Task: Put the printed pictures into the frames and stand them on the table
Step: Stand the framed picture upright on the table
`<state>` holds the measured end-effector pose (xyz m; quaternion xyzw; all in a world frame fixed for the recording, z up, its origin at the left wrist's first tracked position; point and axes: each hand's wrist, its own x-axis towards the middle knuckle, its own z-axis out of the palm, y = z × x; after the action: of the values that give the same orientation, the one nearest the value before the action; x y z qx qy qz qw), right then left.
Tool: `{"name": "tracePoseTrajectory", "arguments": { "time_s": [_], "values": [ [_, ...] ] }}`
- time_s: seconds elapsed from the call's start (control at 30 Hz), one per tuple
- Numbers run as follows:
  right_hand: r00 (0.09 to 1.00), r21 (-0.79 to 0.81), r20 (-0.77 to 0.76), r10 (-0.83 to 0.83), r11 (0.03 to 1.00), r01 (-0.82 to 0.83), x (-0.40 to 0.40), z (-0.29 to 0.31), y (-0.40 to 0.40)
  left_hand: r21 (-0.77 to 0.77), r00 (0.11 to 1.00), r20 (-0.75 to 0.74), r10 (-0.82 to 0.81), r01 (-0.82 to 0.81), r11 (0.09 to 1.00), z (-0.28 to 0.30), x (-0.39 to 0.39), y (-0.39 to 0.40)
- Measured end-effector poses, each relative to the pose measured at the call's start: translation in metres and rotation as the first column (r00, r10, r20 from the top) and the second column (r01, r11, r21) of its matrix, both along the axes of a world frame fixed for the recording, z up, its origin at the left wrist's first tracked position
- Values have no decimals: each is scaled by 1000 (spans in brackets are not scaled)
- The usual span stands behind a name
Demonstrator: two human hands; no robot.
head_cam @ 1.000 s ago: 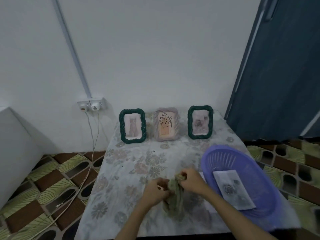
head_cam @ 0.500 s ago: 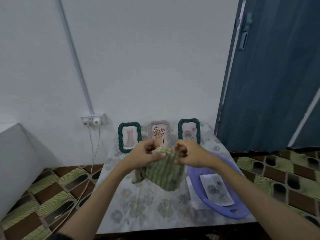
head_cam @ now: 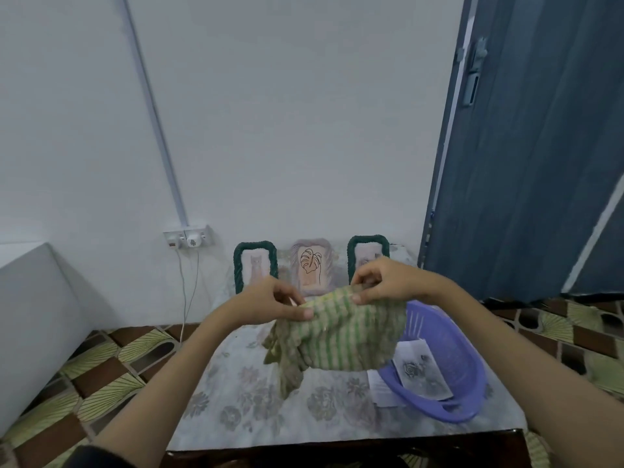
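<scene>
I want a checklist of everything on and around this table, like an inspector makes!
Surface: table under a floral cloth.
Job's things: three frames with pictures stand at the back: left green frame, middle frame, right green frame; rose print in the purple basket.
Clutter: striped green cloth.
Grippers: left hand and right hand pinch the cloth's top edge.
Cables: two hang from the wall socket.
Surroundings: blue door, patterned floor.

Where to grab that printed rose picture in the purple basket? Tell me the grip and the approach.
Pinch the near edge of the printed rose picture, coming from above and the front. It lies flat, tilted up the wall of the purple basket, and the held striped cloth overhangs its far end.
</scene>
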<state>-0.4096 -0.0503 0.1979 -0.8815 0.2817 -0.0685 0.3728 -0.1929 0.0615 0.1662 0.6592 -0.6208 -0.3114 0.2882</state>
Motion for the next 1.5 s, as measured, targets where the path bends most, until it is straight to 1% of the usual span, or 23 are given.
{"name": "tracePoseTrajectory", "arguments": {
  "time_s": [0.07,0.1,0.17,0.2,0.23,0.27,0.3,0.33,0.4,0.47,0.53,0.57,0.67,0.73,0.8,0.97,1.07,1.1,1.13,1.2,1.27,1.4,1.5],
  "values": [
    [997,-72,-77,19,997,-24,6,7,-2,50,1000,31,-4,3,999,-2,-3,1],
    [998,-164,-62,-28,986,17,10,8,-5,49,999,-36,-2,4,999,-3,-5,2],
    [977,-383,93,-194,899,215,16,4,-13,33,950,-311,13,-3,999,-4,-10,3],
    [934,-427,218,-283,833,352,15,-1,-13,26,897,-439,38,-30,999,-5,-12,3],
    [861,-387,355,-364,781,490,13,-7,-11,31,842,-534,77,-72,997,-6,-13,2],
    [777,-282,445,-446,753,594,8,-16,-5,45,787,-604,123,-120,992,-8,-14,2],
    [715,-138,456,-530,752,645,3,-28,1,66,735,-657,167,-164,984,-11,-14,2],
    [707,25,380,-597,770,637,-1,-41,9,90,690,-695,201,-194,977,-15,-14,1],
    [821,323,32,-569,784,530,-5,-68,27,135,622,-748,231,-199,971,-21,-16,2],
    [903,570,-137,-407,713,408,-2,-94,34,155,586,-779,222,-163,974,-25,-17,3],
    [937,788,-82,-340,554,270,7,-111,36,150,604,-772,197,-127,980,-27,-18,4],
    [929,854,-29,-370,474,216,13,-112,37,150,627,-756,190,-116,982,-28,-15,4],
    [802,921,95,-590,358,155,28,-103,39,182,690,-695,201,-102,978,-30,-2,6],
    [705,898,200,-680,415,145,31,-92,35,229,714,-666,218,-83,970,-31,5,10],
    [678,847,298,-673,514,138,33,-79,32,308,685,-677,268,-67,949,-36,8,12],
    [800,777,272,-535,612,145,38,-55,33,402,587,-713,383,-105,910,-50,-9,6],
    [825,673,230,-516,697,248,36,-49,28,342,398,-811,429,-273,899,-55,-16,0],
    [813,603,216,-540,729,324,37,-50,26,309,372,-825,426,-335,890,-55,-15,-1],
    [788,528,211,-578,746,405,38,-53,24,269,406,-814,416,-373,888,-55,-14,-2],
    [716,443,242,-655,731,519,43,-61,23,170,562,-733,383,-394,903,-51,-14,-3],
    [666,491,303,-682,711,504,47,-67,24,75,646,-688,331,-390,918,-43,-17,-4],
    [735,690,362,-573,695,202,45,-66,24,33,650,-715,256,-334,942,-40,-14,-3],
    [744,673,422,-519,728,126,42,-72,21,42,511,-812,282,-431,901,-46,-8,-5]
  ]
}}
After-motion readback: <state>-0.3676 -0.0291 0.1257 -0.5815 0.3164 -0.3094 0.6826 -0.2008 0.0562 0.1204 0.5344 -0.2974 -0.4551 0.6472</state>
